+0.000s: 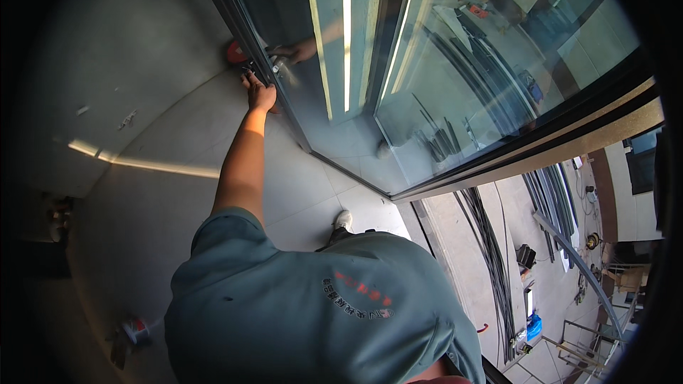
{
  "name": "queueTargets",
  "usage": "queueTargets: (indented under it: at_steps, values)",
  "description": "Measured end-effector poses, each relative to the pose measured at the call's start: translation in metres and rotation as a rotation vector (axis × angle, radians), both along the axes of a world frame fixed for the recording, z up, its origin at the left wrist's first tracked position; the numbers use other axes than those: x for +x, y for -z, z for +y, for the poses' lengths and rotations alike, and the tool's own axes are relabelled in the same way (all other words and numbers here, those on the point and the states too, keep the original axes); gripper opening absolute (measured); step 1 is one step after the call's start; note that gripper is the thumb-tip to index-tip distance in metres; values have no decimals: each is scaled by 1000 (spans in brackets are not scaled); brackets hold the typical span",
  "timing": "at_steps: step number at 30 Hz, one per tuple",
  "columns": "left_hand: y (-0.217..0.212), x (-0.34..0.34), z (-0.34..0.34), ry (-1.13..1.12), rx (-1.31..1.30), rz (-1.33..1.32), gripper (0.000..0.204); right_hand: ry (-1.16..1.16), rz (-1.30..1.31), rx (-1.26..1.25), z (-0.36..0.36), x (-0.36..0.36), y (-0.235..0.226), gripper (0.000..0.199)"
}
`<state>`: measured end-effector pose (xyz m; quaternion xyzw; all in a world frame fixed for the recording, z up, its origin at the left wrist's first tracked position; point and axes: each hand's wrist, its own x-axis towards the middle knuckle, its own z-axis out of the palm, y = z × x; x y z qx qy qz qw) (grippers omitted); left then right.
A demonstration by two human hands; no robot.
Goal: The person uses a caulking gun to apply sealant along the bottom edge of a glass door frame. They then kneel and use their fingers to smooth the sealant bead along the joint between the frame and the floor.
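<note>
- The person's left arm reaches straight out and up from a grey-green short sleeve, elbow nearly locked, toward the dark door frame (245,25) of a large glass panel (455,64).
- The left hand (259,92) rests at the frame's edge, fingers bent against it; whether they close on anything cannot be told from here.
- A small metal fitting (279,65) sits on the frame just above the fingertips, close to touching them.
- A red object (235,51) lies just beyond the hand, on the far side of the frame, partly hidden by it.
- The glass mirrors a hand near the fitting; the right hand itself is out of view.
- One white shoe (343,220) stands on the grey tiled floor (163,142) at the foot of the glass.
- A small red-and-white can (134,330) lies on the floor at lower left, well apart from the hand.
</note>
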<state>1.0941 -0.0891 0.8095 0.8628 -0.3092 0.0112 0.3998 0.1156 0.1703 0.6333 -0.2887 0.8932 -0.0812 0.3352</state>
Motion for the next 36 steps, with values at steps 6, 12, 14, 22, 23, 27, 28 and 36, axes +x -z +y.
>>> queueTargets:
  at_steps: [6, 12, 14, 22, 23, 27, 28, 36]
  values:
    - [-7, 14, -57, 72, 42, -57, 99, 56, 5, 13, -2, 25, -12, 42]
    - [-24, 8, -88, 155, -24, 30, 96, 105, 7, 24, 2, 41, -15, 42]
    - [-23, 10, -98, 175, -33, 16, 96, 118, 2, 23, 5, 45, -16, 42]
    - [-1, 24, -121, 144, -9, -87, 92, 166, -6, 17, 14, 58, -16, 42]
    - [1, 24, -122, 143, -9, -97, 91, 170, -8, 15, 16, 58, -16, 41]
    - [2, 22, -125, 127, 16, -109, 91, 193, -12, 12, 20, 64, -16, 41]
    - [1, 21, -125, 122, 16, -98, 93, 198, -15, 10, 22, 65, -16, 41]
    - [-7, 13, -126, 109, 50, -100, 91, 231, -16, 8, 29, 71, -16, 41]
